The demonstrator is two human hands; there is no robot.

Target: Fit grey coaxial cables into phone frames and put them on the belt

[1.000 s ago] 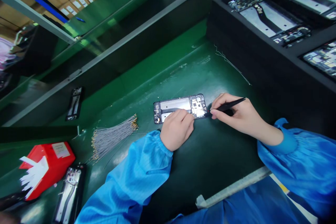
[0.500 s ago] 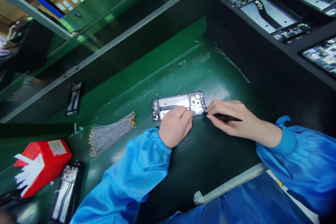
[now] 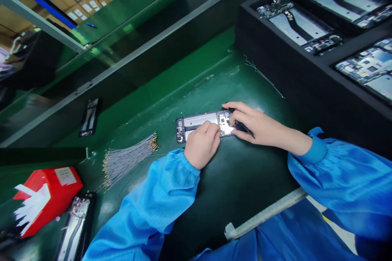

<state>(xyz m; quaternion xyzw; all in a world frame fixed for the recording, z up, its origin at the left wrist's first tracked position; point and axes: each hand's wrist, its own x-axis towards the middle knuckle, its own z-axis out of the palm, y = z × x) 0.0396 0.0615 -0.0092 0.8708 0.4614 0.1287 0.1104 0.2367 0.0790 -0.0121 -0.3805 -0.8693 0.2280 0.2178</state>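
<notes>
An opened phone (image 3: 199, 122) lies on the green mat, its silver middle and white-patched circuit board showing. My left hand (image 3: 202, 143) is closed with bent fingers over the phone's lower edge; the fingertips are partly hidden. At the phone's right end is my right hand (image 3: 249, 122), forefinger along the top edge and thumb by the lower edge. A slim black pen-like tool (image 3: 248, 129) is tucked in that hand, its tip hidden. A bundle of thin grey cables (image 3: 130, 159) with gold-coloured ends lies to the left of the phone.
A black tray (image 3: 284, 63) holding several opened phones stands on the right. Loose thin wires (image 3: 265, 75) lie beside it. On the left are a red box (image 3: 65, 187) with white strips, a phone (image 3: 73, 228) close by and another phone (image 3: 89, 117) farther back.
My right hand has moved left and up, from the board's lower corner to around the phone's right end. The black tool has swung back into the hand. My left hand stays on the phone.
</notes>
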